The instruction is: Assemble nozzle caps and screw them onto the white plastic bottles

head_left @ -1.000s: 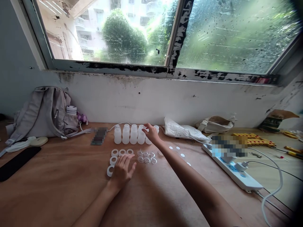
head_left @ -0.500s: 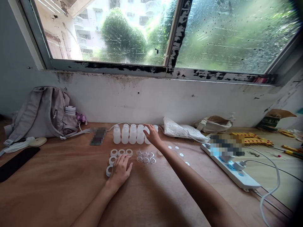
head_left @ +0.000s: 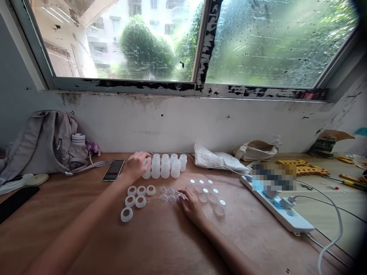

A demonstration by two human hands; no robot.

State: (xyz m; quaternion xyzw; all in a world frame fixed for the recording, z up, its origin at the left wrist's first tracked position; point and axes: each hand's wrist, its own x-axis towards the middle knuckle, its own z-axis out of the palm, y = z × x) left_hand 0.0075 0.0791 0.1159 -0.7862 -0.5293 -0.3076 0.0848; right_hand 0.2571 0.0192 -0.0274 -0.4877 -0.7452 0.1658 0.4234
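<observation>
My left hand (head_left: 137, 163) is at the left end of a group of frosted white plastic bottles (head_left: 165, 168), its fingers closed around the leftmost bottle (head_left: 146, 174). The bottles stand upright, close together near the wall. My right hand (head_left: 191, 204) lies low over the table, fingers apart, its fingertips at the right edge of several small clear rings (head_left: 172, 199). Left of these rings lie several white screw rings (head_left: 126, 214). On the right side of my right hand are clear round caps (head_left: 219, 209) and small white discs (head_left: 201, 181).
A phone (head_left: 113, 170) lies left of the bottles, with a grey backpack (head_left: 48, 145) beyond it. A white padded pouch (head_left: 218, 158) sits against the wall. At right, a power strip (head_left: 298, 220) trails cables, near yellow plastic parts (head_left: 312, 170).
My right hand has left the bottles and come down to the clear rings. My left hand has gone from the white screw rings to the leftmost bottle. The view has shifted slightly.
</observation>
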